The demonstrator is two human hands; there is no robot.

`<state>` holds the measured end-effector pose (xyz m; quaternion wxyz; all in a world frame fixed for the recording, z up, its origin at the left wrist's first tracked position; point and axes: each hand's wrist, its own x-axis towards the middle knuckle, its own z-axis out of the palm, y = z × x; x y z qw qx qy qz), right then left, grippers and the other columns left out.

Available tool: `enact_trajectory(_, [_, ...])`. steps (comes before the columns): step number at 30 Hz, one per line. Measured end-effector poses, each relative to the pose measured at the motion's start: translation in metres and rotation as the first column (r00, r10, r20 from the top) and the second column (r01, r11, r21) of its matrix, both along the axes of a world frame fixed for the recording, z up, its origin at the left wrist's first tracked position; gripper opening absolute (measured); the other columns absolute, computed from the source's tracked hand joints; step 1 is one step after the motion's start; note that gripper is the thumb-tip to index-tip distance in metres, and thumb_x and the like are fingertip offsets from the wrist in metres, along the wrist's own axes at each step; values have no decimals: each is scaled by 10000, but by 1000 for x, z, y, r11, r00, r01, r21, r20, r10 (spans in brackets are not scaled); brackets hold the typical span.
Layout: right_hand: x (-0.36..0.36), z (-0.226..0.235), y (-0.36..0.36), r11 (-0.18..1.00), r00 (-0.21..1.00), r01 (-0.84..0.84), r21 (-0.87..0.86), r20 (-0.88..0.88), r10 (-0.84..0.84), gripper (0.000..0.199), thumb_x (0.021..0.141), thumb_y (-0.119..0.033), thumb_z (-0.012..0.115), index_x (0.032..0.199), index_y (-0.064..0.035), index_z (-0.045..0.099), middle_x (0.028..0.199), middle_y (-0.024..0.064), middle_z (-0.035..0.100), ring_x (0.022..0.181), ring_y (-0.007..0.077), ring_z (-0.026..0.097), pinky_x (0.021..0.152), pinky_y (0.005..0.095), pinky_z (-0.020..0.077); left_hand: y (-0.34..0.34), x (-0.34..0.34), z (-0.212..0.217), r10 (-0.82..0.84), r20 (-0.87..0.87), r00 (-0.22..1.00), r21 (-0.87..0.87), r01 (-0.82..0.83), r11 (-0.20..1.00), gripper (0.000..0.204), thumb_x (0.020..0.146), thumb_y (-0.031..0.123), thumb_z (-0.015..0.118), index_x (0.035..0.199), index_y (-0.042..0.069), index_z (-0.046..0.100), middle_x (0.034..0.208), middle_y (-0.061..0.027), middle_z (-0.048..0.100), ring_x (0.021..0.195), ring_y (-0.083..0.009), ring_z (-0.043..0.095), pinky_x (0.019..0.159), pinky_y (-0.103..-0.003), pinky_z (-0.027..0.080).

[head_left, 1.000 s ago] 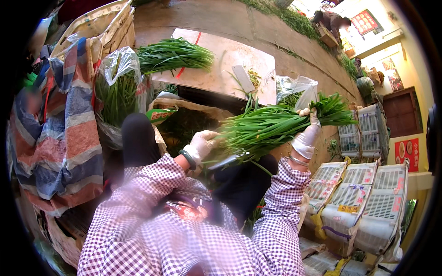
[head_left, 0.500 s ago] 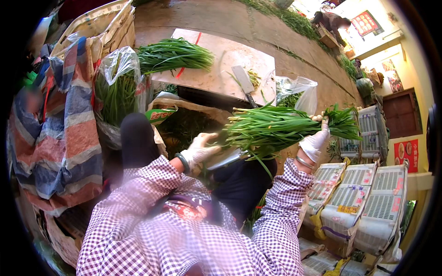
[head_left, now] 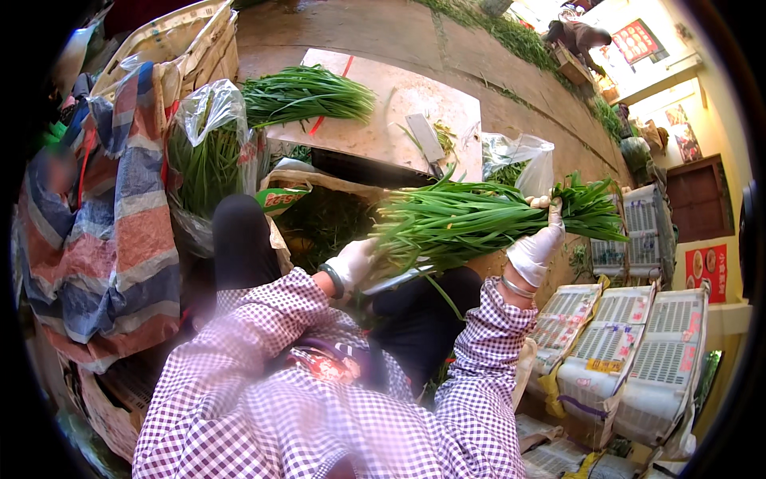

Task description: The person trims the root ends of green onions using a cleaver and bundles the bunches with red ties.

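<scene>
A thick bundle of garlic chives [head_left: 471, 219] lies crosswise in front of me, leaf tips to the right and pale stem ends to the left. My gloved right hand [head_left: 541, 239] is wrapped round it near the leafy end, fingertips showing on top. At the stem ends, my gloved left hand [head_left: 353, 262] is closed against the stems, its fingertips partly hidden and blurred. Beyond the bundle stands a low board [head_left: 391, 88]. A cleaver [head_left: 425, 137] lies on it beside a few trimmings, its handle partly covered by the bundle. Another pile of chives [head_left: 311, 96] rests at the board's left.
Left stand a plastic bag of chives [head_left: 209, 160], a striped woven sheet [head_left: 104, 231] and a pale crate [head_left: 203, 48]. An open sack [head_left: 319, 211] sits between my knees. White slatted crates [head_left: 614, 327] fill the right. A person [head_left: 578, 36] bends over far off.
My left hand has moved right and slightly down to meet the stem ends. The bundle has shifted slightly left, with my right hand still round it.
</scene>
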<state>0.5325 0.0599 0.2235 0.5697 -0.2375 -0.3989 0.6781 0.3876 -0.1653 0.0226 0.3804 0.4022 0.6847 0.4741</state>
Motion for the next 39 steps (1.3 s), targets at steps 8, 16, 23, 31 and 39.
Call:
enact_trajectory(8, [18, 17, 4, 1000, 999, 0, -10, -51, 0, 220, 962, -257, 593, 871, -57, 610, 744, 28, 587, 790, 184, 550, 838, 348, 467, -21, -25, -90, 157, 176, 972, -130, -135, 982, 193, 942, 35, 460, 844, 59, 624, 708, 22, 548, 664, -79, 423, 590, -237, 359])
enact_trajectory(16, [20, 20, -15, 996, 997, 15, 88, 72, -21, 227, 961, -248, 594, 859, -45, 601, 740, 28, 554, 796, 202, 548, 844, 353, 451, -2, -43, -110, 403, 740, 539, -220, -373, 902, 205, 943, 23, 447, 811, 27, 604, 644, -19, 526, 476, -107, 423, 432, -248, 319])
enact_trajectory(23, [14, 36, -38, 978, 976, 106, 181, 168, -137, 296, 983, -273, 559, 790, -50, 586, 779, 32, 542, 837, 188, 534, 872, 364, 419, -7, -43, -113, 493, 670, 555, -276, -430, 859, 241, 963, 121, 425, 810, 50, 597, 589, -7, 495, 435, -102, 376, 403, -262, 284])
enact_trajectory(31, [22, 41, -38, 970, 973, 118, 215, 172, -157, 290, 990, -273, 546, 798, -59, 582, 745, 21, 518, 829, 186, 524, 882, 376, 411, -37, -73, -172, 685, 704, 187, -634, -268, 725, 316, 991, 318, 379, 806, 133, 557, 489, 46, 397, 353, -117, 292, 357, -296, 198])
enact_trajectory(39, [21, 53, -42, 984, 991, 97, 146, 78, -109, 218, 962, -251, 599, 911, -39, 621, 741, 8, 533, 770, 162, 529, 851, 359, 443, -85, -107, -298, 350, 899, -263, -426, -348, 835, 308, 942, 390, 446, 890, 126, 596, 709, -6, 589, 568, -205, 535, 491, -385, 398])
